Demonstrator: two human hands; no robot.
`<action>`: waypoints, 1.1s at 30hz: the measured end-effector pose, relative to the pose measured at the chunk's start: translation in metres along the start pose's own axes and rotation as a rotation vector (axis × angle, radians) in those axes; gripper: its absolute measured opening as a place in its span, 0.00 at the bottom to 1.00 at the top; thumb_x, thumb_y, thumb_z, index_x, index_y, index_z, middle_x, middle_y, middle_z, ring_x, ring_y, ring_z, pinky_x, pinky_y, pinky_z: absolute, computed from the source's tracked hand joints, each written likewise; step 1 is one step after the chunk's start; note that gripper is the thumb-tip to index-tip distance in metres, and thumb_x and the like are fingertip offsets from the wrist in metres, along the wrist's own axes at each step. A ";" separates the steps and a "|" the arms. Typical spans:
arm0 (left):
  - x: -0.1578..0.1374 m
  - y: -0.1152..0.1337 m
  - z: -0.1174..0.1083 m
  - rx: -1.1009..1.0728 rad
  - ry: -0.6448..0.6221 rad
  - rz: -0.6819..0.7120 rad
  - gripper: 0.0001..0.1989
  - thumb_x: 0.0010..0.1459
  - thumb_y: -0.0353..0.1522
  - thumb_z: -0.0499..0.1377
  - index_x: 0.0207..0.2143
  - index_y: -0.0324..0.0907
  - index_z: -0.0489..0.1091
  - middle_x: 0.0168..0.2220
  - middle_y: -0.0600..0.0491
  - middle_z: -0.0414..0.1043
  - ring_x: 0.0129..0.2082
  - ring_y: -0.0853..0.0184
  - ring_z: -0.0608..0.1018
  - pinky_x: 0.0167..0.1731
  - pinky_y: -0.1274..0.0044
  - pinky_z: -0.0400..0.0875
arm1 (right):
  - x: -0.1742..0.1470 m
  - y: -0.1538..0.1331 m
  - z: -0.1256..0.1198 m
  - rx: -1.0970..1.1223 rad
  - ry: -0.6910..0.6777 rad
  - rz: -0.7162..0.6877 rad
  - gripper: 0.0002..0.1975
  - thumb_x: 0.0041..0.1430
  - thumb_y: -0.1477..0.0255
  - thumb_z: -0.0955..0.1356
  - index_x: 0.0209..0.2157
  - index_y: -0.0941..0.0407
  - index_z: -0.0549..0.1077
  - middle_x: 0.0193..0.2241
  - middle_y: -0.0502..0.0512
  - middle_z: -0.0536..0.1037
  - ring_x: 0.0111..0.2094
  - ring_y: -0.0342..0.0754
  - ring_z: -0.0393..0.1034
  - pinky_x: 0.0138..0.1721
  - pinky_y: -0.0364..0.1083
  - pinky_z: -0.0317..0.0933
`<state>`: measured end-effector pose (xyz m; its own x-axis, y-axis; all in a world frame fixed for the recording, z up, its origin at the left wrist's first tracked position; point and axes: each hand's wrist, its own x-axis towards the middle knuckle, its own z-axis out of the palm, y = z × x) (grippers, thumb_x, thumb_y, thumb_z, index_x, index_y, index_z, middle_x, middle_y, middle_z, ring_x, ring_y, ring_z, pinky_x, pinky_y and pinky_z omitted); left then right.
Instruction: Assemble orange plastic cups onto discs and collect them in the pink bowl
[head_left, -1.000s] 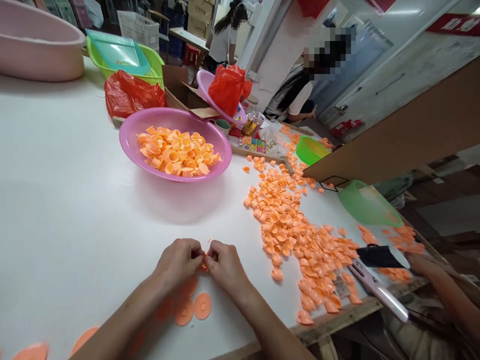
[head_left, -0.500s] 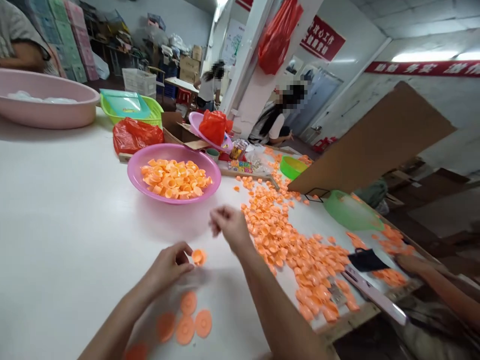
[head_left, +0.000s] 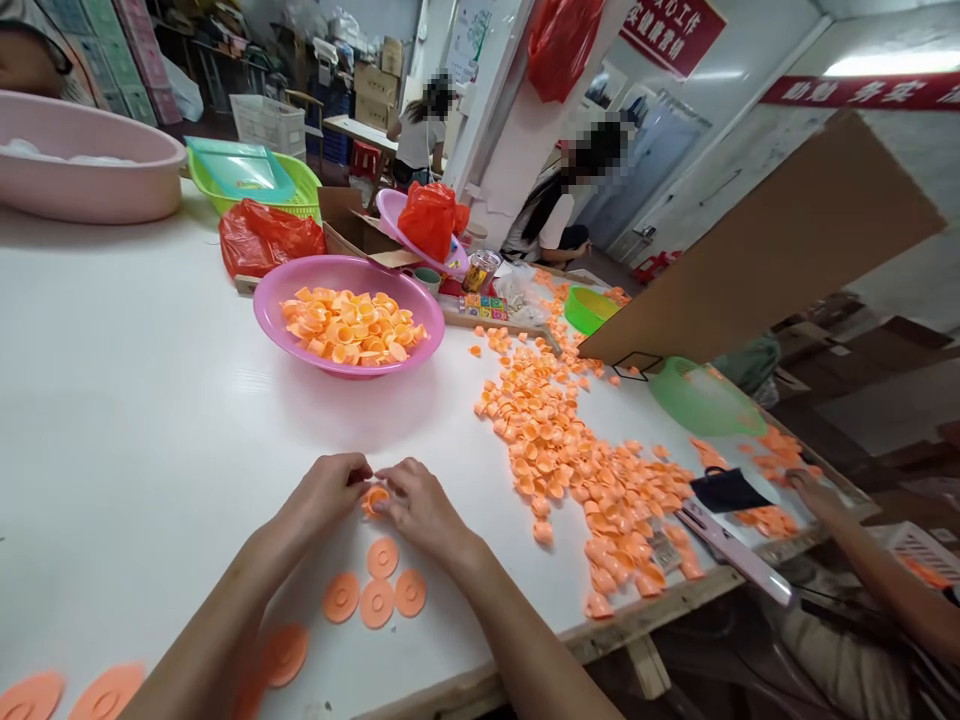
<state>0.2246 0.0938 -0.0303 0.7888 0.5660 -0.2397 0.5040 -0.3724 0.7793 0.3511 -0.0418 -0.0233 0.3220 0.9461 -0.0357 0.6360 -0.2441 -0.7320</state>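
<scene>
My left hand (head_left: 324,492) and my right hand (head_left: 424,508) meet over the white table, fingertips almost touching. Between them is a small orange plastic cup-shaped piece (head_left: 374,502), pinched from both sides and partly covered by the fingers. Just below the hands, flat orange discs with a ring in the middle lie together, among them an upper disc (head_left: 382,558) and a lower disc (head_left: 376,604). Another disc (head_left: 285,655) rests beside my left forearm. To the right spreads a large heap of loose orange cup pieces (head_left: 551,430).
A pink bowl (head_left: 270,325) of orange pieces stands ahead. Behind it are a red plastic bag (head_left: 270,238) and a green basket (head_left: 307,190). At right, a co-worker's hand (head_left: 814,495) reaches among orange pieces near a black cloth item (head_left: 727,490). A cardboard sheet (head_left: 765,240) leans over the table.
My right hand has come down and left from beside the heap to the orange cup piece in my left hand. Both hands now hold it. The view has tilted down slightly.
</scene>
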 end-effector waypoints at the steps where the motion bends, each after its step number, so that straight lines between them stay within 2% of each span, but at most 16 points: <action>1: 0.001 -0.001 0.000 0.003 -0.004 0.009 0.07 0.49 0.31 0.53 0.29 0.42 0.71 0.30 0.53 0.76 0.32 0.64 0.76 0.32 0.75 0.66 | 0.000 -0.001 0.003 -0.001 -0.001 0.005 0.12 0.54 0.78 0.69 0.40 0.54 0.78 0.35 0.53 0.74 0.38 0.47 0.70 0.43 0.47 0.66; 4: 0.002 -0.002 0.001 0.017 0.008 0.031 0.07 0.48 0.29 0.53 0.28 0.41 0.71 0.29 0.53 0.76 0.32 0.65 0.76 0.32 0.76 0.65 | 0.006 0.001 0.003 0.057 0.038 0.094 0.09 0.49 0.82 0.67 0.30 0.57 0.78 0.29 0.52 0.75 0.31 0.45 0.71 0.35 0.44 0.66; 7: -0.003 0.000 0.000 0.015 -0.061 0.031 0.07 0.46 0.28 0.53 0.25 0.41 0.70 0.26 0.55 0.73 0.29 0.66 0.74 0.29 0.77 0.62 | 0.030 -0.010 -0.016 0.269 0.073 0.200 0.05 0.48 0.79 0.68 0.27 0.59 0.77 0.23 0.50 0.75 0.21 0.42 0.68 0.24 0.42 0.64; 9: -0.009 0.004 0.000 0.024 -0.180 0.064 0.07 0.43 0.28 0.54 0.26 0.42 0.71 0.26 0.55 0.71 0.29 0.67 0.72 0.28 0.77 0.61 | 0.051 -0.030 -0.042 0.450 0.176 0.156 0.07 0.51 0.74 0.68 0.32 0.60 0.77 0.22 0.49 0.74 0.20 0.42 0.69 0.24 0.42 0.66; 10: -0.013 0.006 -0.001 0.042 -0.240 0.099 0.08 0.42 0.27 0.55 0.27 0.42 0.72 0.29 0.55 0.72 0.30 0.66 0.72 0.29 0.77 0.62 | 0.060 -0.041 -0.060 0.531 0.289 0.100 0.11 0.51 0.72 0.69 0.37 0.59 0.77 0.25 0.50 0.75 0.22 0.42 0.71 0.26 0.44 0.69; 12: -0.019 0.011 0.001 0.109 -0.322 0.177 0.13 0.40 0.26 0.56 0.30 0.44 0.74 0.35 0.54 0.72 0.35 0.65 0.72 0.33 0.77 0.63 | 0.068 -0.057 -0.098 0.611 0.438 -0.026 0.21 0.49 0.68 0.71 0.47 0.57 0.74 0.38 0.54 0.77 0.29 0.43 0.73 0.30 0.46 0.72; 13: -0.020 0.013 0.003 0.156 -0.337 0.206 0.15 0.39 0.26 0.56 0.32 0.45 0.75 0.37 0.54 0.71 0.37 0.64 0.72 0.35 0.76 0.63 | 0.065 -0.059 -0.117 0.565 0.477 -0.061 0.22 0.49 0.68 0.71 0.48 0.56 0.74 0.40 0.54 0.76 0.31 0.44 0.73 0.32 0.46 0.72; 15: -0.019 0.014 0.012 0.257 -0.322 0.238 0.16 0.39 0.25 0.56 0.31 0.46 0.75 0.38 0.52 0.71 0.38 0.63 0.71 0.36 0.74 0.61 | 0.043 -0.049 -0.146 0.323 0.488 -0.059 0.17 0.51 0.68 0.71 0.44 0.56 0.76 0.40 0.54 0.77 0.35 0.46 0.73 0.36 0.47 0.70; 17: -0.014 0.014 0.024 0.339 -0.273 0.255 0.11 0.40 0.25 0.55 0.27 0.44 0.74 0.35 0.52 0.70 0.38 0.62 0.70 0.37 0.72 0.59 | 0.000 -0.024 -0.163 0.002 0.414 0.036 0.08 0.53 0.72 0.68 0.35 0.55 0.79 0.35 0.53 0.79 0.36 0.47 0.73 0.40 0.47 0.67; 18: -0.012 0.015 0.030 0.357 -0.245 0.260 0.08 0.41 0.25 0.55 0.24 0.44 0.72 0.33 0.52 0.70 0.37 0.62 0.70 0.37 0.71 0.58 | -0.026 -0.008 -0.167 -0.124 0.342 0.112 0.07 0.53 0.73 0.67 0.31 0.55 0.79 0.32 0.53 0.79 0.36 0.48 0.73 0.41 0.48 0.66; 21: -0.008 0.019 0.041 0.319 -0.165 0.241 0.06 0.46 0.26 0.53 0.21 0.42 0.67 0.30 0.53 0.69 0.32 0.65 0.68 0.36 0.71 0.58 | -0.102 0.045 -0.164 -0.271 0.219 0.365 0.08 0.52 0.75 0.66 0.29 0.56 0.79 0.29 0.55 0.80 0.33 0.50 0.73 0.37 0.48 0.64; 24: -0.008 0.023 0.037 0.228 -0.149 0.194 0.08 0.49 0.27 0.50 0.23 0.43 0.67 0.30 0.54 0.69 0.30 0.66 0.68 0.33 0.73 0.59 | -0.142 0.089 -0.141 -0.234 0.295 0.471 0.11 0.49 0.69 0.69 0.36 0.57 0.78 0.34 0.57 0.79 0.31 0.50 0.72 0.35 0.48 0.65; 26: -0.010 0.022 0.028 0.163 -0.203 0.195 0.08 0.49 0.28 0.52 0.26 0.44 0.71 0.33 0.54 0.70 0.32 0.66 0.70 0.33 0.74 0.61 | -0.143 0.103 -0.119 -0.177 0.397 0.487 0.12 0.51 0.67 0.69 0.37 0.57 0.76 0.33 0.56 0.79 0.30 0.50 0.72 0.35 0.48 0.65; 29: -0.014 0.018 0.014 0.120 -0.314 0.257 0.12 0.48 0.31 0.56 0.35 0.47 0.74 0.39 0.53 0.71 0.38 0.63 0.71 0.34 0.75 0.63 | -0.121 0.095 -0.083 -0.057 0.470 0.442 0.10 0.53 0.70 0.67 0.38 0.56 0.74 0.29 0.53 0.78 0.31 0.50 0.73 0.35 0.47 0.65; 31: -0.016 0.017 0.011 0.160 -0.342 0.301 0.15 0.47 0.31 0.57 0.39 0.49 0.75 0.41 0.53 0.70 0.39 0.62 0.71 0.36 0.74 0.64 | -0.103 0.077 -0.063 0.007 0.423 0.334 0.08 0.53 0.75 0.66 0.37 0.55 0.73 0.29 0.52 0.77 0.32 0.49 0.72 0.35 0.46 0.65; 33: -0.017 0.019 0.015 0.233 -0.300 0.310 0.14 0.47 0.29 0.57 0.37 0.49 0.75 0.41 0.52 0.70 0.39 0.62 0.70 0.37 0.73 0.63 | -0.088 0.058 -0.046 -0.034 0.339 0.159 0.06 0.55 0.78 0.65 0.33 0.55 0.73 0.30 0.52 0.77 0.33 0.49 0.71 0.36 0.46 0.64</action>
<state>0.2259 0.0659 -0.0202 0.9635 0.1786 -0.1994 0.2676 -0.6637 0.6985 0.3919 -0.1492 -0.0310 0.6292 0.7727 0.0843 0.5802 -0.3947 -0.7124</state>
